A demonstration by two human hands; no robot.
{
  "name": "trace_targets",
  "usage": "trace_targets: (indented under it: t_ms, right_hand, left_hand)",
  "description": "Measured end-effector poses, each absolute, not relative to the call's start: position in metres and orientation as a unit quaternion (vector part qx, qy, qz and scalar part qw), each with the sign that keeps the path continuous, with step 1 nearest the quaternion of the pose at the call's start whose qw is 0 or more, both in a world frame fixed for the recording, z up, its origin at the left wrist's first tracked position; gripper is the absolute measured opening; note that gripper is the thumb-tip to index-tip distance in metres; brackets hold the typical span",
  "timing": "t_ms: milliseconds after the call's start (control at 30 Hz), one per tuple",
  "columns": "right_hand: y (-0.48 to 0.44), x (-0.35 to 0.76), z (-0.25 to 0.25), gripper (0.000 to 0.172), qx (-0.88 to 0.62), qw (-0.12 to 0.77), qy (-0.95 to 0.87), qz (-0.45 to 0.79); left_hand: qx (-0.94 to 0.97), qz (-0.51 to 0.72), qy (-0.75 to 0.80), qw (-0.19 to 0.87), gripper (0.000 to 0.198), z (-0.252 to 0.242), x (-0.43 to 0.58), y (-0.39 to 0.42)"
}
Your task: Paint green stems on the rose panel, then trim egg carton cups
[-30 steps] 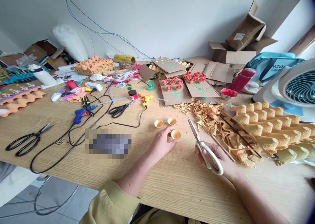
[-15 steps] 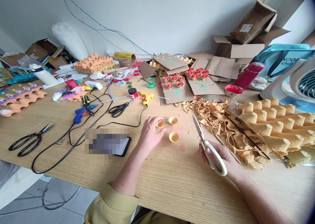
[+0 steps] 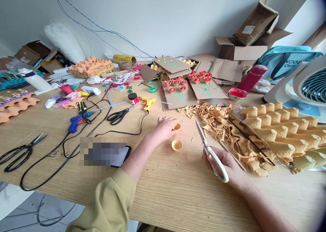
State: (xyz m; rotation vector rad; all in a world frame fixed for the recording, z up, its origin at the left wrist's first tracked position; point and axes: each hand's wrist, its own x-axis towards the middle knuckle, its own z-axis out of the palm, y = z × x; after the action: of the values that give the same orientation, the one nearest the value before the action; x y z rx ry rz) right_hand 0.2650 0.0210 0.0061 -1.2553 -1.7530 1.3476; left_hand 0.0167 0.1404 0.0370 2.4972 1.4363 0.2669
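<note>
My left hand point(image 3: 165, 128) is at a small yellow egg-carton cup point(image 3: 177, 126) on the wooden table. Its fingers and thumb close about the cup's left side, hiding part of it. A second egg-carton cup point(image 3: 177, 145) stands just nearer to me, apart from the hand, its hollow facing up. White-handled scissors point(image 3: 214, 159) are gripped in my right hand point(image 3: 225, 164), blades pointing up and away, nearly closed. The third cup seen earlier does not show; my left hand may cover it.
Carton scraps point(image 3: 229, 133) and egg trays point(image 3: 282, 130) lie right, near a fan point(image 3: 305, 86). Red flowers point(image 3: 175, 84) sit on cardboard behind. At left are a yellow glue gun point(image 3: 147, 103), blue glue gun point(image 3: 75, 123), black scissors point(image 3: 22, 154), cords and a phone point(image 3: 122, 157).
My left hand has moved right, from the left cup to the far one. The left cup has gone from sight. My right hand still holds the scissors; the view has shifted slightly.
</note>
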Motion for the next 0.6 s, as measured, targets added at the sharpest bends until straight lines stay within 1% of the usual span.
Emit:
trace_targets:
  t_ms: [100,267,367,433,600]
  right_hand:
    - [0.021,0.266,0.006,0.049,-0.474,0.295,-0.656,0.508]
    - [0.02,0.264,0.006,0.05,-0.473,0.303,-0.663,0.495]
    - [0.019,0.261,0.009,0.045,-0.495,0.304,-0.665,0.47]
    - [0.018,0.258,0.011,0.04,-0.51,0.301,-0.666,0.454]
    - [0.015,0.254,0.019,0.028,-0.524,0.29,-0.687,0.411]
  left_hand:
    - [0.856,0.126,0.489,0.111,0.032,0.035,0.018,0.138]
    - [0.841,0.261,0.458,0.127,0.038,0.044,0.019,0.118]
    - [0.829,0.341,0.413,0.162,0.04,0.051,0.023,0.1]
    - [0.813,0.373,0.403,0.192,0.04,0.053,0.027,0.088]
    - [0.758,0.442,0.425,0.224,0.039,0.049,0.037,0.073]
